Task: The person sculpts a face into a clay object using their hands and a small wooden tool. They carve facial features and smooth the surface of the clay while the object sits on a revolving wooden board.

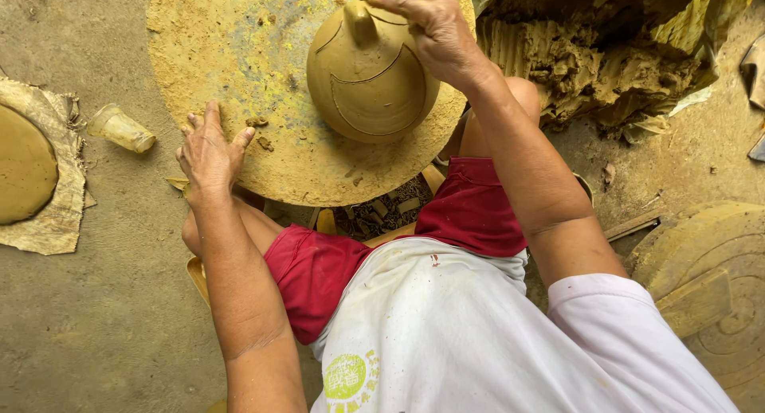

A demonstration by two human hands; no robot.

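Right hand (437,32) gripping clay pot (368,82) top — left hand (209,152) flat, spread on wheel (231,46)

We are wearing a white short-sleeved shirt (446,333) that is showing small reddish specks and a round yellow-green print near its hem, and red shorts (319,270). Our forearms are bare, and clay dust is clinging to them.

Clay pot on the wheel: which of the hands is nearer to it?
Right. The right hand rests on the clay pot at its top, beside the knob. The left hand lies flat on the wheel edge, apart from the pot.
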